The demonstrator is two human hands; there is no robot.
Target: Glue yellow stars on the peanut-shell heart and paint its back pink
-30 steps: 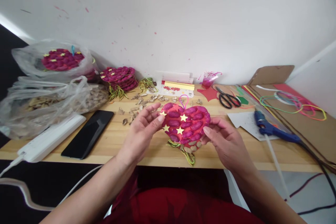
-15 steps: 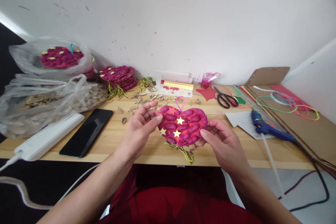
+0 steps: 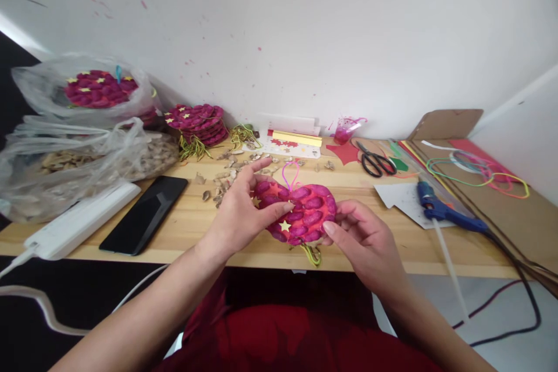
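Observation:
Between my hands is a heart-shaped ornament (image 3: 311,215) covered in magenta-painted peanut shells, with small pale yellow stars on its left half. A pink and purple loop (image 3: 290,174) stands up from its top, and green yarn (image 3: 312,254) hangs below. My left hand (image 3: 242,212) grips the left side, its thumb lying across the front on a star and its fingers partly hidden behind. My right hand (image 3: 366,238) pinches the lower right edge, thumb in front, other fingers curled behind.
Loose shell pieces (image 3: 218,192) lie behind the ornament. A phone (image 3: 143,215), a power strip (image 3: 87,221) and plastic bags (image 3: 74,157) are left. Magenta ornaments (image 3: 196,123) stand stacked behind. Scissors (image 3: 375,161) and a blue glue gun (image 3: 449,215) with its cord lie right.
My left hand has shifted right across the ornament, and its thumb has moved from the edge onto a star. The ornament has moved slightly left with my right hand still on it.

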